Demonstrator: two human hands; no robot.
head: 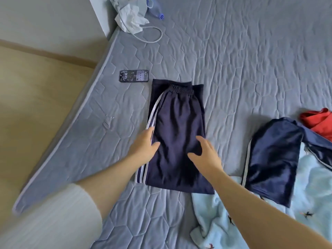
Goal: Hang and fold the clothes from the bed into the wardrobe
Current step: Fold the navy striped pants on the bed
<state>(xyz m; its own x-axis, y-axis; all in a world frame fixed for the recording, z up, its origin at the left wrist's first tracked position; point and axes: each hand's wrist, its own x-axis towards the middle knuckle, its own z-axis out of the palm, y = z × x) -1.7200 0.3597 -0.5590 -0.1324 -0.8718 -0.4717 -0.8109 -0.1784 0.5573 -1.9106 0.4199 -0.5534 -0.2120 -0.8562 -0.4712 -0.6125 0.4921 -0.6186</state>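
Observation:
Folded navy track pants (177, 119) with white side stripes lie flat in the middle of the grey quilted mattress (251, 60), waistband at the far end. My left hand (144, 145) rests with straight fingers on their striped left edge. My right hand (206, 153) hovers or presses over their right half, fingers spread. A second navy garment (273, 159) with a white stripe lies to the right. Behind it sits a red garment (318, 119). A light blue patterned cloth (224, 218) lies at the near right, partly under the second navy garment.
A phone (134, 75) with its screen lit lies left of the pants' waistband. White cloth (131, 17), a cable loop (152, 35) and a blue plastic item (156, 9) sit at the mattress's far corner. Wooden floor (36, 105) runs along the left edge.

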